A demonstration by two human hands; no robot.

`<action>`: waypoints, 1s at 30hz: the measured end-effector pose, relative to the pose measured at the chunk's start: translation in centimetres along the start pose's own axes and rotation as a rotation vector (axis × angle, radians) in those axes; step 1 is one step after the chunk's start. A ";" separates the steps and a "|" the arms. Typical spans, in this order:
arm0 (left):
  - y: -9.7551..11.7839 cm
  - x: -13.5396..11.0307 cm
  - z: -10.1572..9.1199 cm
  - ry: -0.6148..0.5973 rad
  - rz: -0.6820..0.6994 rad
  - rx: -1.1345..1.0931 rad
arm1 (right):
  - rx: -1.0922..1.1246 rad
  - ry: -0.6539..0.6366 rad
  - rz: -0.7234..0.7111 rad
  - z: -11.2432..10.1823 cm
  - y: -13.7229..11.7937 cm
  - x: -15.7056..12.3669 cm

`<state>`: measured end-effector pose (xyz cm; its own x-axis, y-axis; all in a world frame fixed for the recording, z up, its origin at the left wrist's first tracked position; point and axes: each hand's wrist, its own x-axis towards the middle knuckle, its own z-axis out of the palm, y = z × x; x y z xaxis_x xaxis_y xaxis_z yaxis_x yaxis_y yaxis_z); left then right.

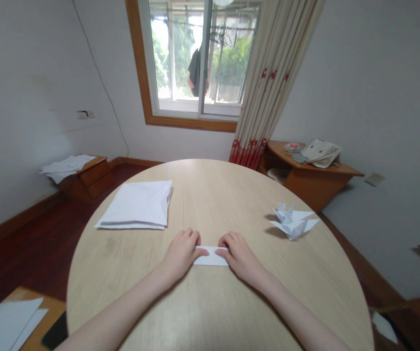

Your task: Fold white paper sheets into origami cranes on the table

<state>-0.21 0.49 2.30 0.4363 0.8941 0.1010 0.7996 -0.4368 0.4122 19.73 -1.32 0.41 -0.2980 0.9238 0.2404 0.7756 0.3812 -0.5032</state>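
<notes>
A small folded piece of white paper (210,260) lies near the middle of the round wooden table (210,307), its long side running left to right. My left hand (184,251) grips its left end, thumb on top and fingers curled at the far edge. At the right end my right hand (237,251) pinches it in the same way. Both thumbs point inward along the upper edge, and the fingertips behind the paper are partly hidden. Folded paper cranes (292,224) stand on the table to the right of my hands.
A stack of white paper (135,204) rests at the table's left. More sheets (5,324) lie on a low surface at bottom left. Behind stand a small cabinet (93,178) with papers and a corner desk (305,168) holding a cloth bag (321,152). A curtain (268,83) hangs beside the window.
</notes>
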 end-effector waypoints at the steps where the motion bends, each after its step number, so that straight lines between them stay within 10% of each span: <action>1: -0.1 0.1 0.0 -0.004 -0.006 -0.007 | -0.001 0.003 0.001 0.0 0.0 0.0; 23: 0.1 -0.3 0.2 0.076 0.177 0.006 | -0.027 0.026 -0.116 -0.4 -0.3 -0.2; 30: -0.1 -0.5 0.1 0.334 0.353 -0.027 | -0.045 0.200 -0.314 -1.4 -1.0 -0.4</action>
<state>-0.49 0.13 2.12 0.5197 0.6763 0.5220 0.6134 -0.7207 0.3231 19.84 -2.08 2.00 -0.4140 0.7349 0.5372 0.6888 0.6387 -0.3430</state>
